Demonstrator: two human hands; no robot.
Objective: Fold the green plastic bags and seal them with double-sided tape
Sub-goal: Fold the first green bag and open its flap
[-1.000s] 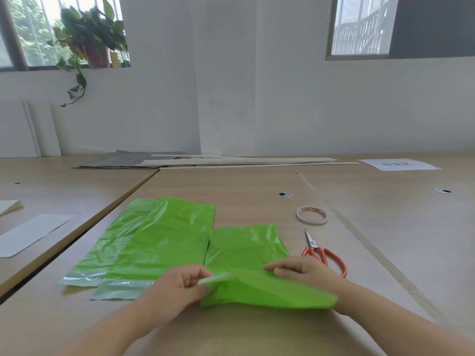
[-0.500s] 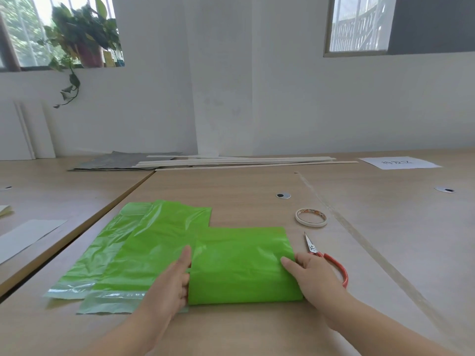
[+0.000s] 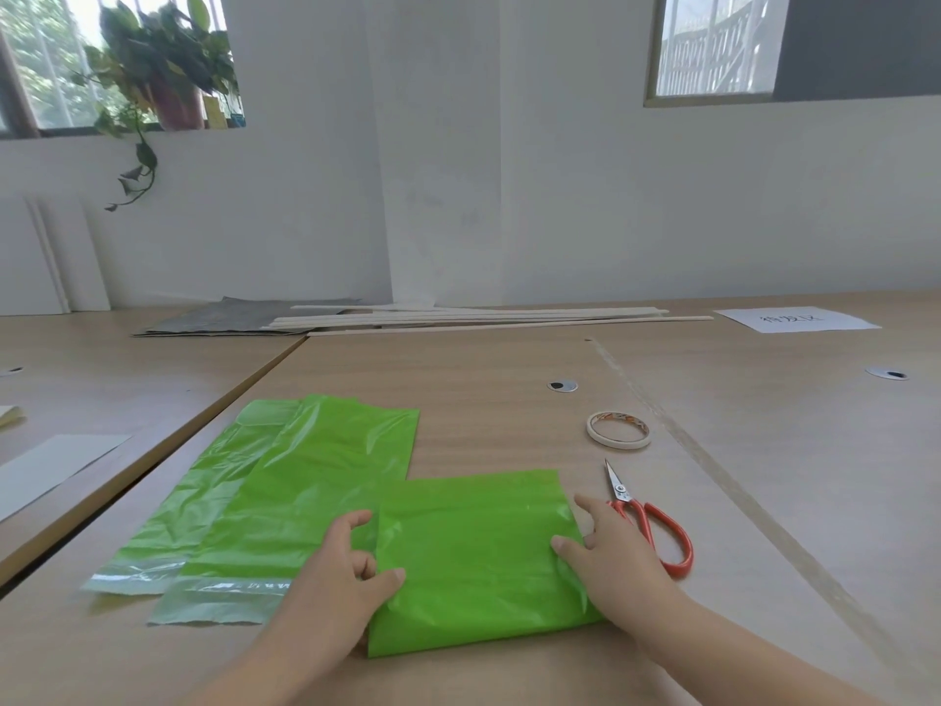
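Both thumbs have crept onto the folded bag (image 3: 478, 557) since half a second ago, when the hands lay flat at its sides.

Table (image 3: 509, 389): light wood, wide.

Two unfolded bags (image 3: 305, 481) lie overlapped left of centre. Their long axes run away from the person, with clear strips at the near ends.

Folded bag: flat near the table's front edge, touching the unfolded ones, long axis left to right.

Left hand (image 3: 336, 573) pinches its left edge, thumb on top, fingers curled. Right hand (image 3: 611, 563) presses the right edge with fingers loosely spread, grasping nothing.

Scissors (image 3: 657, 532) lie just beside the right hand, blades pointing away. Tape roll (image 3: 618, 429) lies beyond them, farther out and to the right. The right hand is nearer, so it is probably the one to reach.

Hidden: the bag's near right corner under the right palm, and the left fingertips. Any tape already on the bag cannot be made out.
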